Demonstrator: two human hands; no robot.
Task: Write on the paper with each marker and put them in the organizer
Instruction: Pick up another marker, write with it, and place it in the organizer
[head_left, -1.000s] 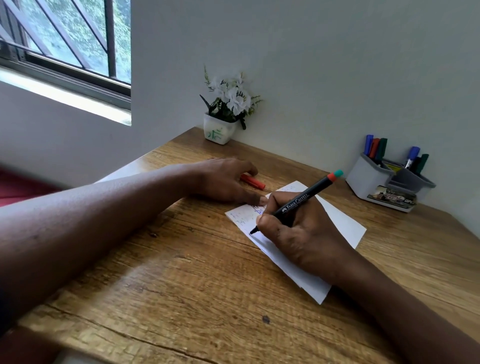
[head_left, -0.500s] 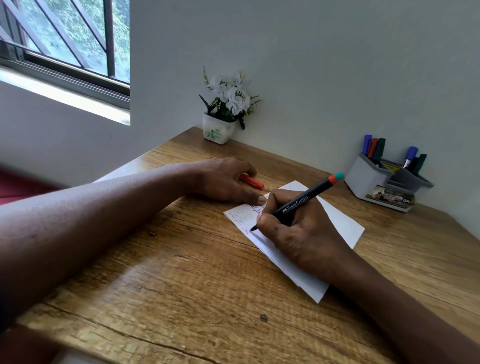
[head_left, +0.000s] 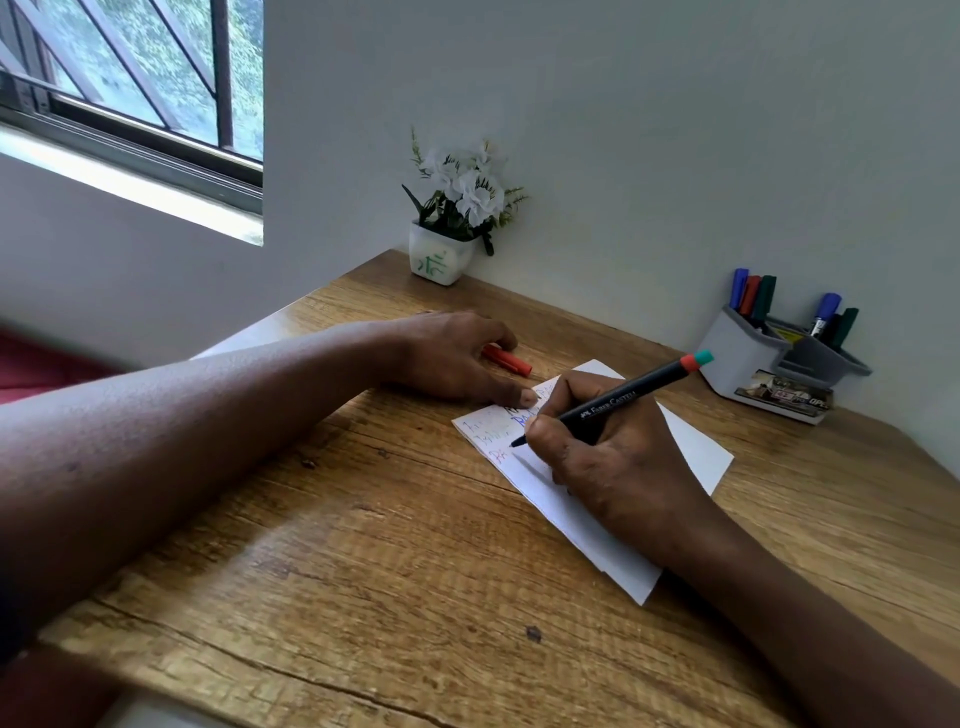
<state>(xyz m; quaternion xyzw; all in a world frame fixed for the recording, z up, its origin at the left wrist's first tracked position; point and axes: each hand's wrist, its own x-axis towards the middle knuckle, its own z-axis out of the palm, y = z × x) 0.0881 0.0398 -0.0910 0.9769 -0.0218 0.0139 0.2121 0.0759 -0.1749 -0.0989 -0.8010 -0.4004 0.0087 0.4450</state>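
Observation:
A white sheet of paper (head_left: 691, 441) lies on the wooden desk with lines of coloured writing at its left end. My right hand (head_left: 618, 457) grips a black marker (head_left: 618, 400) with a red and teal end, its tip touching the paper. My left hand (head_left: 447, 358) rests flat on the desk, one fingertip pressing the paper's top corner. A red cap (head_left: 509, 361) lies on the desk under the left hand's fingers; I cannot tell if they hold it. The grey organizer (head_left: 748, 353) stands at the back right with several markers upright in it.
A small white pot of white flowers (head_left: 452, 228) stands at the back of the desk (head_left: 363, 545) by the wall. A window is at the upper left. The desk's front edge runs along the bottom left.
The marker tip has shifted slightly along the line on the paper. My left hand has stayed in place.

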